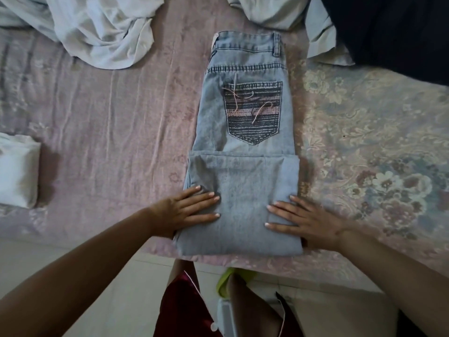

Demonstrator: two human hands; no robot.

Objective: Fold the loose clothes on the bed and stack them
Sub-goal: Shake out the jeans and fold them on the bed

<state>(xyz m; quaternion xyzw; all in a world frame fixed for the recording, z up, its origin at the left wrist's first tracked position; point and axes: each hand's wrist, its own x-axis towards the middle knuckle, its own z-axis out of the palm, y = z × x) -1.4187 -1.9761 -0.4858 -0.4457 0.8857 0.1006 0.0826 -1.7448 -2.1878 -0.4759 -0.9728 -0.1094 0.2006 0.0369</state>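
Observation:
Light blue jeans [245,122] lie lengthwise on the bed, waistband at the far end, embroidered back pocket facing up. Their legs are folded back over the near half. My left hand [187,211] lies flat on the near left side of the folded part, fingers spread. My right hand [303,218] presses flat on the near right side. Neither hand grips the cloth. A folded white garment [18,170] sits at the left edge of the bed.
Crumpled pale cloth [97,32] lies at the far left, more pale cloth [269,10] at the far middle, and a dark garment [388,32] at the far right. The pink floral bedsheet [109,117] ends at the near edge, above tiled floor [121,288].

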